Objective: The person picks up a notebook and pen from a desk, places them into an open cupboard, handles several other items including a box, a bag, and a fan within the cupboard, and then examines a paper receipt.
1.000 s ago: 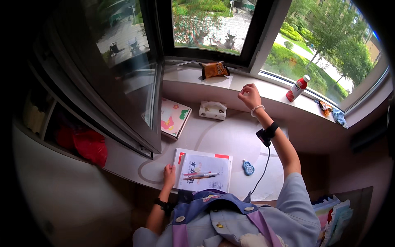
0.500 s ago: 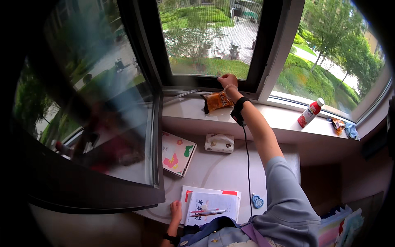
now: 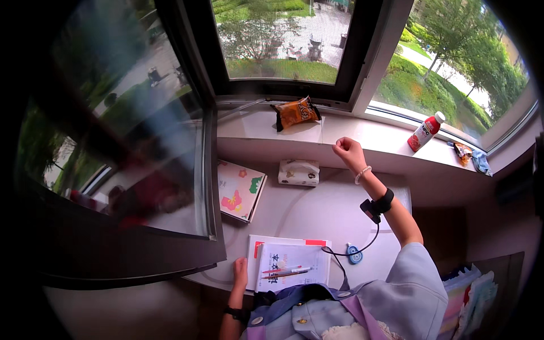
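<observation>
My right hand (image 3: 349, 154) is raised over the table, just in front of the windowsill's edge. Its fingers are curled into a pinch; whatever they may hold is too small or hidden to see. A beaded bracelet and a black wrist device with a cable are on that arm. My left hand (image 3: 240, 273) rests at the table's near edge, loosely closed, beside a stack of booklets (image 3: 323, 266). Two pens (image 3: 288, 273) lie on the top booklet. Behind my right hand, an orange snack bag (image 3: 297, 115) lies on the windowsill (image 3: 243, 129).
An open window sash (image 3: 212, 170) juts in at left. On the table are a flowered box (image 3: 241, 190), a tissue pack (image 3: 299, 173) and a blue correction tape (image 3: 354, 254). A red bottle (image 3: 425, 133), a small wrapper (image 3: 463, 153) and a blue cloth (image 3: 481, 163) are on the sill.
My right hand has drawn back from the lower edge of the window screen, over the snack bag, toward me. My left hand stays by the booklets. The view has tilted slightly.
</observation>
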Demonstrator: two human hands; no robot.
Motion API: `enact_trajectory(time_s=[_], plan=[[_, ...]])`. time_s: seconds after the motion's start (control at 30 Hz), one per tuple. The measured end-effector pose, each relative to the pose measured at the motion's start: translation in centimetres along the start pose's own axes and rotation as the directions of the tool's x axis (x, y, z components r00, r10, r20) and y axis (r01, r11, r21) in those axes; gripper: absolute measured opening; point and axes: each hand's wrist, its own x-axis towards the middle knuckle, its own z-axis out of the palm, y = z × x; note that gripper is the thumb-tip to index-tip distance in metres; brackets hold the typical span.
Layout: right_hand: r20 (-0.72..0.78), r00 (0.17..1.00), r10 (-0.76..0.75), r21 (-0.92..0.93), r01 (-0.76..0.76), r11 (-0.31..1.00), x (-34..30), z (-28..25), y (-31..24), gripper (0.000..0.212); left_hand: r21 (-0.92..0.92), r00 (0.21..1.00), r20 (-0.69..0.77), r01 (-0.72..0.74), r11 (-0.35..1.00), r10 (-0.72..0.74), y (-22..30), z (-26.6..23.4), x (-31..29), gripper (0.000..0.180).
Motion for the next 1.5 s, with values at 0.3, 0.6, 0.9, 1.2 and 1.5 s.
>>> enact_trajectory(time_s=[0.3, 0.6, 0.9, 1.2, 1.5], plan=[[0.471, 0.585, 0.660, -0.309, -0.592, 0.745, -30.1, -2.2, 6.3, 0.042, 0.408, 0.984, 0.143, -0.154, 0.900, 0.104, 6.5, 1.5, -3.7, 0.086], [-0.018, 0.785, 0.619, -0.251, -0.603, 0.757, -40.7, 5.3, 13.8, 0.059, 0.663, 0.985, 0.075, 0.069, 0.746, -0.157, 7.8, 1.3, -0.8, 0.089], [-0.146, 0.976, 0.160, -0.603, -0.216, 0.768, -38.7, 4.8, 11.6, 0.051, 0.418, 0.990, 0.018, 0.121, 0.901, -0.141, 1.0, 1.9, 0.6, 0.047], [0.149, 0.727, 0.670, -0.412, -0.570, 0.711, -36.4, 3.6, 12.0, 0.073, 0.307, 0.976, 0.197, 0.024, 0.951, -0.088, 3.4, 1.8, -2.8, 0.055], [0.133, 0.699, 0.702, -0.553, -0.535, 0.638, -36.3, 8.1, 13.8, 0.092, -0.076, 0.920, 0.392, 0.018, 0.997, 0.013, 0.5, -1.9, -5.2, 0.059]])
